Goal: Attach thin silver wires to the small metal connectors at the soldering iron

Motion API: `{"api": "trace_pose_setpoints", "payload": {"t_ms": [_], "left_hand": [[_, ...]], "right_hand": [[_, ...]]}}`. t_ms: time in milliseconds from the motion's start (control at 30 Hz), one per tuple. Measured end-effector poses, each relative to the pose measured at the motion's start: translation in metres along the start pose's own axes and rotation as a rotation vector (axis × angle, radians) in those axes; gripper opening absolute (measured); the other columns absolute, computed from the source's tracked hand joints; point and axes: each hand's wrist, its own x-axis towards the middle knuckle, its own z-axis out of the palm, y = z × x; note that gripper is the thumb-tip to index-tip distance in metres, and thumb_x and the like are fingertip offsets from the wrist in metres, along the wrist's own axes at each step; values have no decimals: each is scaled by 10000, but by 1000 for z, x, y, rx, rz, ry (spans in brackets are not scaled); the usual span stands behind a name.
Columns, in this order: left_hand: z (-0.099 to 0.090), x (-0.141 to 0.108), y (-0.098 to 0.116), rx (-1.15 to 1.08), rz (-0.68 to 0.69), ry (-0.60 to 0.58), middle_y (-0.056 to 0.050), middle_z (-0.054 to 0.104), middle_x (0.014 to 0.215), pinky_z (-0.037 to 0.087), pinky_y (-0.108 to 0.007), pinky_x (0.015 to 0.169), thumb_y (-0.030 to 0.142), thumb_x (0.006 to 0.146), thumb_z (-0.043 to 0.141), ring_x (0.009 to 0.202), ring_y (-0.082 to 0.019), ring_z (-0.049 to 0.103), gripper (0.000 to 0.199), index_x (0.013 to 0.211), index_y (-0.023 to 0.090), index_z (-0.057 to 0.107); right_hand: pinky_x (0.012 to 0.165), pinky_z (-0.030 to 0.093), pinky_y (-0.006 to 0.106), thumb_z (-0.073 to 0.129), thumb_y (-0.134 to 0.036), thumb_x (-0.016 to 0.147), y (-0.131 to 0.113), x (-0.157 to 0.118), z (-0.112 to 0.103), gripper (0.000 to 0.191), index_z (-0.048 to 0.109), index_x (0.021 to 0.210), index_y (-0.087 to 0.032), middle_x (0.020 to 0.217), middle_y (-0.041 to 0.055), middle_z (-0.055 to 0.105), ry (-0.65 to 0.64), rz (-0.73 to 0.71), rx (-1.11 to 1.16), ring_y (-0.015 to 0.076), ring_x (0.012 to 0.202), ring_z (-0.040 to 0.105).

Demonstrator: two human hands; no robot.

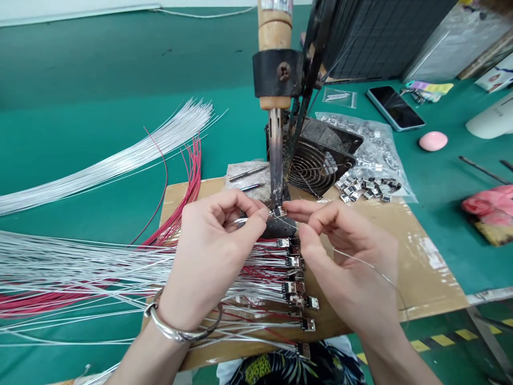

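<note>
A person's two hands sit close together at the centre, fingertips nearly meeting but not touching each other. The left hand point(212, 240), a silver bangle point(176, 331) around its wrist, pinches a short silver wire point(244, 220), mostly hidden by the fingers. The right hand point(344, 256) pinches a fine silver wire point(360, 264) that trails toward four o'clock. Between them, a small metal connector point(280, 212) rests just under the tip of a wood-handled soldering iron point(276, 64), which stands upright at twelve o'clock.

The step in hand looks like setting wire onto this connector; the next move seems to call for holding the wire steady against its contact.

At six o'clock, finished-looking connectors point(294, 289) lie in a row on a cardboard sheet point(420, 278), their white and red wires point(100, 262) fanning toward nine o'clock. Loose connectors point(360, 190) and a plastic bag point(372, 144) lie at one o'clock, beside a metal fan guard point(316, 168). A phone point(395, 107) rests on the green counter point(100, 69) at two o'clock.
</note>
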Motion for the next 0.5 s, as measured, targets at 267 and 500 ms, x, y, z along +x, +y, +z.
{"api": "trace_pose_setpoints", "payload": {"t_ms": [267,500], "left_hand": [[-1,-2,0,5,-12,-15,-13,746,752,414,-228,548,214,790,783,626,-117,586,159,674,163,687],[1,-2,2,18,4,5,-11,739,756,396,-224,535,206,778,785,613,-107,563,159,665,162,684]], "right_hand": [[971,549,356,639,-95,921,0,-1,0,202,600,787,-241,1120,-4,763,10,2,8,210,1118,715],[970,552,343,645,-96,918,-2,-1,-1,195,601,794,-240,1118,-6,766,22,-4,11,205,1120,717]]}}
